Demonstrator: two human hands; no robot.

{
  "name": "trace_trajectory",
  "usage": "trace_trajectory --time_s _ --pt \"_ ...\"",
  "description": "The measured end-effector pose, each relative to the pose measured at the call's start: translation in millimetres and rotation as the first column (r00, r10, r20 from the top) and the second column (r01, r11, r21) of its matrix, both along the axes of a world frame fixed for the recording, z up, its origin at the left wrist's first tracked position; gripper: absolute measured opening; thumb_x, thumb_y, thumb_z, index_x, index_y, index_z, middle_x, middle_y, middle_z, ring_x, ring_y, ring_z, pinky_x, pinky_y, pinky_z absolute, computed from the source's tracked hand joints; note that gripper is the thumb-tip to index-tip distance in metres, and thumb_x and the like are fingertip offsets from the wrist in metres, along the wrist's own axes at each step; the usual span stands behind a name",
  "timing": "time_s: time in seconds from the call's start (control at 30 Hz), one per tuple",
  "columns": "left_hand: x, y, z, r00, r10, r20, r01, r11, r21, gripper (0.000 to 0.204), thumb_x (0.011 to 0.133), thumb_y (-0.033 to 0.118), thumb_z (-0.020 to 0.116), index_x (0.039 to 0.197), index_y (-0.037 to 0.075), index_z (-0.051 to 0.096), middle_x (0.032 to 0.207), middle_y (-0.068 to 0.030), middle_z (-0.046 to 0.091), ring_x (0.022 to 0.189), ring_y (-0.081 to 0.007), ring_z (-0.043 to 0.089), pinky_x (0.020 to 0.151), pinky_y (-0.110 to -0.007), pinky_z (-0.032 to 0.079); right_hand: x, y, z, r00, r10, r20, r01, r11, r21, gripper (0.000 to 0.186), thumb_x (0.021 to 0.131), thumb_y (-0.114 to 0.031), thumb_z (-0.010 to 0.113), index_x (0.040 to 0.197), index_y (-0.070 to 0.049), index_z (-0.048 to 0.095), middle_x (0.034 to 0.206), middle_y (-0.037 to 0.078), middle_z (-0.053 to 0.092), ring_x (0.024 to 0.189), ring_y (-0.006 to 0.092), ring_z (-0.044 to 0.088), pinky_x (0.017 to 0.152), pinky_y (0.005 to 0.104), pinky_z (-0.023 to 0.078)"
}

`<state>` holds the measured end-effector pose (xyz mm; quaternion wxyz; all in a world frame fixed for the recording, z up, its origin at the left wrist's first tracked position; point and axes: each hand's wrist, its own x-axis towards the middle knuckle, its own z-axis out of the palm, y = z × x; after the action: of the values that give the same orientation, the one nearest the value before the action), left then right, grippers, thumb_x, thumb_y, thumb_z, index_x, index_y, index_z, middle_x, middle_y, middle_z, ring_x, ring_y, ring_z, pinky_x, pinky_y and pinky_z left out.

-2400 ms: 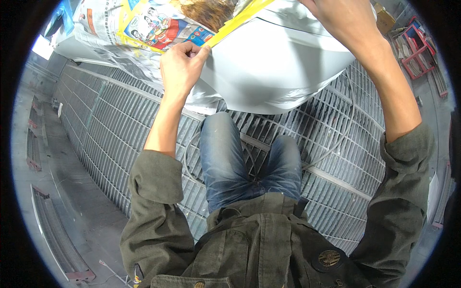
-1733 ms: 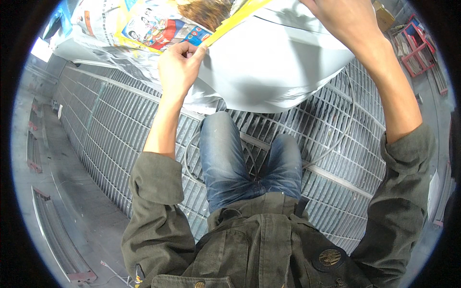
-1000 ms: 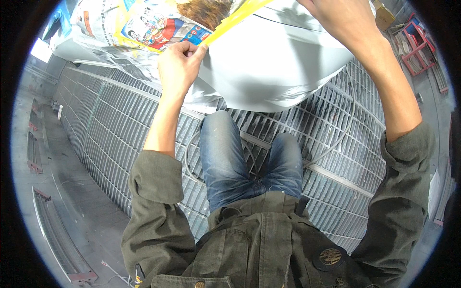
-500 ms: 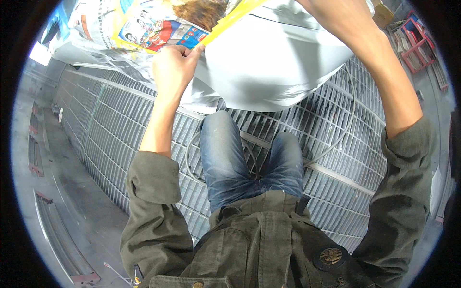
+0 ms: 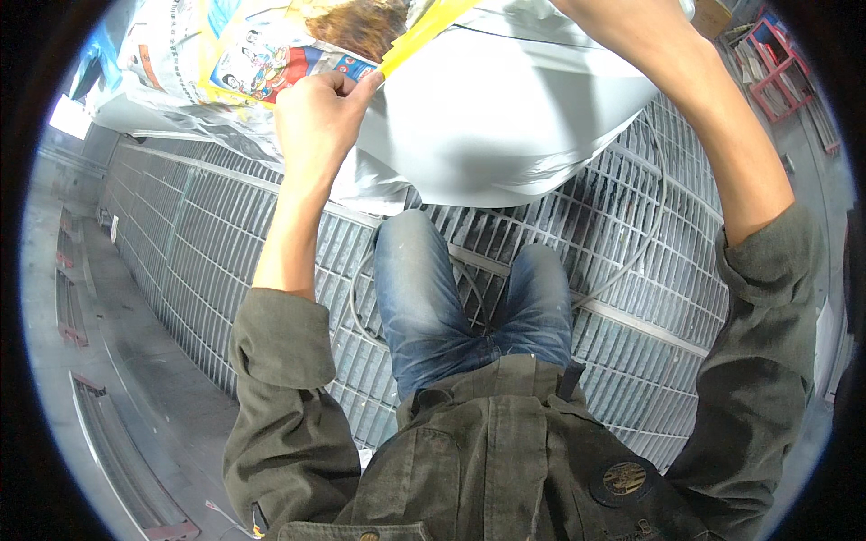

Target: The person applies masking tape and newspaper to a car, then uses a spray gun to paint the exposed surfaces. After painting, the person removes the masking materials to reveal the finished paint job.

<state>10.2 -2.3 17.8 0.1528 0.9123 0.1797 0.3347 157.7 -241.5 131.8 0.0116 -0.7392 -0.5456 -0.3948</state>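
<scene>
Head view: grating floor (image 5: pixel 207 234) is largest, partly covered by the person's legs (image 5: pixel 415 288).
Pale panel (image 5: pixel 496 117): above the floor, far side cut off by the top edge.
Printed sheet (image 5: pixel 171 54): crumpled over the panel's left part, also cut off.
Right hand (image 5: pixel 618 18): mostly beyond the top edge; cannot tell its grip.
Left hand (image 5: pixel 316 113): grip pinched together on the yellow tape (image 5: pixel 422 43).
Yellow tape: along the sheet's right edge, far end out of view.

L head cam looks down, close, w/ wide fisheye.
</scene>
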Motion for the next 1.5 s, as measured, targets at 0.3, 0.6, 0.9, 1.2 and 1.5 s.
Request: trace_trajectory --time_s 0.3,0.6,0.9,1.2,1.5 --pt "5.2 -1.2 3.0 0.999 -0.035 0.026 0.034 0.997 0.068 0.038 0.080 0.039 0.077 0.068 0.004 0.072 0.052 -0.0115 0.059 0.047 -0.0262 0.060 0.051 -0.035 0.048 9.2 4.4 -3.1 1.000 0.004 -0.021 -0.003 1.000 0.028 0.022 0.081 -0.020 0.068 0.070 -0.001 0.068 0.067 0.019 0.065 0.064 0.0375 0.066 0.060 0.0456 0.053" --pt "12.6 -8.3 11.4 0.996 -0.084 0.034 0.081 0.995 0.062 0.038 0.080 0.036 0.079 0.066 0.001 0.071 0.052 -0.0113 0.060 0.045 -0.0234 0.060 0.051 -0.033 0.048 14.4 1.2 -2.1 1.000 -0.025 -0.010 0.025 1.000 0.003 0.022 0.082 -0.021 0.068 0.074 -0.001 0.070 0.069 0.018 0.067 0.067 0.0370 0.067 0.063 0.0456 0.054" --pt "10.8 -6.3 13.5 0.998 -0.052 0.031 0.050 0.998 0.037 0.038 0.080 0.036 0.080 0.069 0.001 0.073 0.051 -0.0101 0.061 0.044 -0.0208 0.059 0.051 -0.032 0.048 -5.4 8.3 11.5 0.994 -0.095 -0.050 0.094 0.995 -0.021 0.021 0.081 -0.019 0.068 0.075 0.001 0.071 0.069 0.019 0.067 0.069 0.0364 0.068 0.065 0.0455 0.055" --pt "17.8 -18.3 20.1 0.994 -0.099 0.042 0.097 0.994 0.040 0.036 0.080 0.036 0.080 0.072 0.001 0.074 0.055 -0.0101 0.063 0.046 -0.0194 0.061 0.051 -0.030 0.049 -11.7 -0.6 21.8 0.981 -0.176 -0.081 0.171 0.983 -0.059 0.020 0.082 -0.017 0.067 0.077 0.001 0.072 0.071 0.020 0.068 0.071 0.0359 0.069 0.067 0.0453 0.055" --pt "11.4 -9.7 19.7 0.999 -0.032 -0.030 0.034 0.999 0.043 0.039 0.080 0.040 0.081 0.076 0.001 0.076 0.056 -0.0070 0.064 0.049 -0.0136 0.058 0.053 -0.029 0.048 -6.3 12.5 10.0 0.975 -0.181 -0.129 0.174 0.982 -0.067 0.023 0.083 -0.020 0.068 0.079 0.002 0.072 0.074 0.020 0.069 0.073 0.0364 0.069 0.069 0.0456 0.055"
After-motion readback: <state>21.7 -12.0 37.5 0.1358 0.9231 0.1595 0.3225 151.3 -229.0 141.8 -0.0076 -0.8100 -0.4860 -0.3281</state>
